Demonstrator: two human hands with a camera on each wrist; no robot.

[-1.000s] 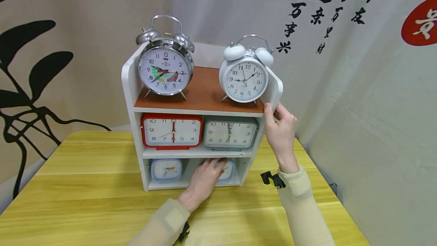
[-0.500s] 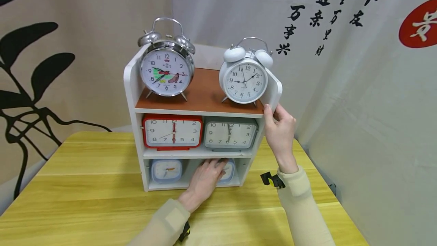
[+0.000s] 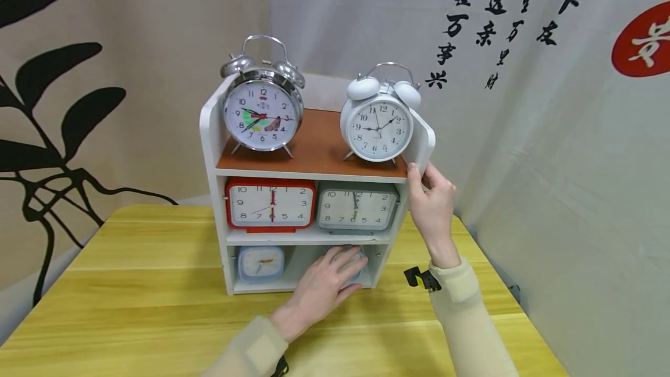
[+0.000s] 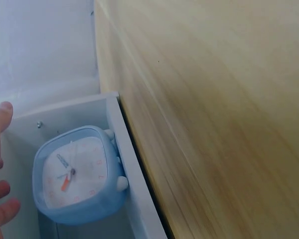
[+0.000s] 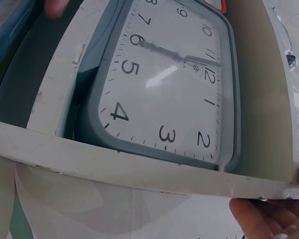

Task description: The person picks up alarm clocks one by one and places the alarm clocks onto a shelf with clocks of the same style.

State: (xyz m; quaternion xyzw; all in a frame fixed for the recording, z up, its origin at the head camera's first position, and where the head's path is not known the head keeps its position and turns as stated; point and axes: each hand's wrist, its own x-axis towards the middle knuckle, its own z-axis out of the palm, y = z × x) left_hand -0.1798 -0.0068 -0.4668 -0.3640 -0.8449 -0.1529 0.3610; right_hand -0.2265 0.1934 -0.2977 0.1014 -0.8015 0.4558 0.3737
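My left hand, fingers spread, is in front of the bottom right compartment of a small white shelf. It partly covers a light blue clock there in the head view. In the left wrist view that rounded-square clock stands inside the compartment, and the fingertips are apart from it. My right hand grips the shelf's right side panel at the height of the brown top board. The right wrist view shows thumb and fingers on either side of that panel, beside a grey-green clock.
A silver twin-bell clock and a white one stand on top. A red clock sits left on the middle level, another light blue clock bottom left. The shelf rests on a wooden table, a curtain behind.
My left hand has drawn back from the bottom right blue clock, its fingers now spreading out. The right hand stays on the side panel. The head view has shifted slightly.
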